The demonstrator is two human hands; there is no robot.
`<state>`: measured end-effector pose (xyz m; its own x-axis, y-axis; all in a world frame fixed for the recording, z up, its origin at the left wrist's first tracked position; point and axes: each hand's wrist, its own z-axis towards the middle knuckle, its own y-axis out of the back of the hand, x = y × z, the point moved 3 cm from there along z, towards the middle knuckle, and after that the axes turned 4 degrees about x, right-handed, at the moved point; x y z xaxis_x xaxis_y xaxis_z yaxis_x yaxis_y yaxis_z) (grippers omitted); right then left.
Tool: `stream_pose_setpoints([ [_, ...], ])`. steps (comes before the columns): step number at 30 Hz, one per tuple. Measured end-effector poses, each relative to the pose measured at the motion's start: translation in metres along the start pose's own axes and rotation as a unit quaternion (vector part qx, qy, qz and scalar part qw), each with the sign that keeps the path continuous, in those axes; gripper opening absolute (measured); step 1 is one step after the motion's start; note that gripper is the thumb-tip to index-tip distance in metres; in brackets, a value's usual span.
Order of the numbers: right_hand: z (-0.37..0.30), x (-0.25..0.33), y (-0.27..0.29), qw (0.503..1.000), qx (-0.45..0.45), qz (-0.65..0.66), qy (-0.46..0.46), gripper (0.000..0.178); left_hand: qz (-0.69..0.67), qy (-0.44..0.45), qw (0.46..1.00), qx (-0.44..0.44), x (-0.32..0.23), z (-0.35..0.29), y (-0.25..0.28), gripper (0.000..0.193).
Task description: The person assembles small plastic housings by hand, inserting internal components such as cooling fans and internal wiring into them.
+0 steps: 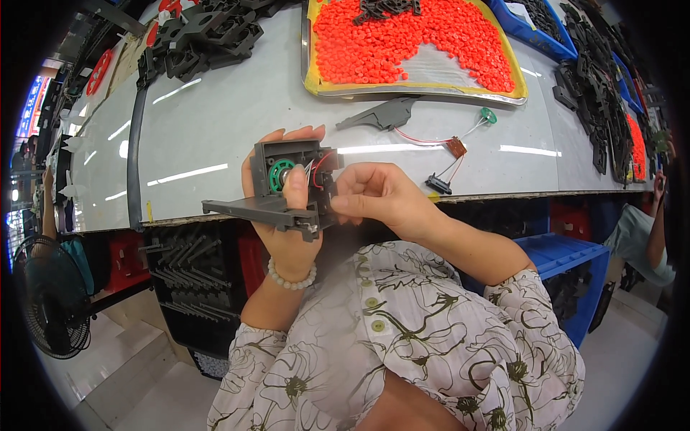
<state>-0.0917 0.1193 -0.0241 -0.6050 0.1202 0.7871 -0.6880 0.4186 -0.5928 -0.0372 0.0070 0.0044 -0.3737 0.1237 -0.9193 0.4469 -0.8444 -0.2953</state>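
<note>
In the head view, the left hand [293, 244] holds a dark grey, box-like plastic housing [291, 151] at the near edge of the glossy white table [194, 126]; the right hand [388, 197] bunches its fingers at the housing's side — whether they pinch anything, I cannot tell. A round green disc [277, 175] and thin red wires [318, 169] already sit inside, but the housing remains open — closing it appears undone.

Grey housing [287, 153] — green disc [275, 175] — white shirt [424, 337], floral-patterned.

Tray [435, 66] on tbl [215, 129], behind housing [274, 204] in L hand [293, 243]; wired pcs [457, 147] to R.
</note>
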Motion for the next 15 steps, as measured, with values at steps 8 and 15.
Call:
stream_pose_setpoints([
  [8, 0.0042, -0.003, 0.0052, 1.0, -0.014, -0.015, 0.023, 0.027, -0.051, 0.017, 0.998, -0.024, 0.0035, -0.0007, -0.0027, 0.038],
  [15, 0.005, -0.005, -0.0002, 0.998, 0.032, 0.021, 0.049, 0.044, -0.051, 0.035, 0.998, -0.029, 0.003, -0.001, -0.0026, 0.043],
])
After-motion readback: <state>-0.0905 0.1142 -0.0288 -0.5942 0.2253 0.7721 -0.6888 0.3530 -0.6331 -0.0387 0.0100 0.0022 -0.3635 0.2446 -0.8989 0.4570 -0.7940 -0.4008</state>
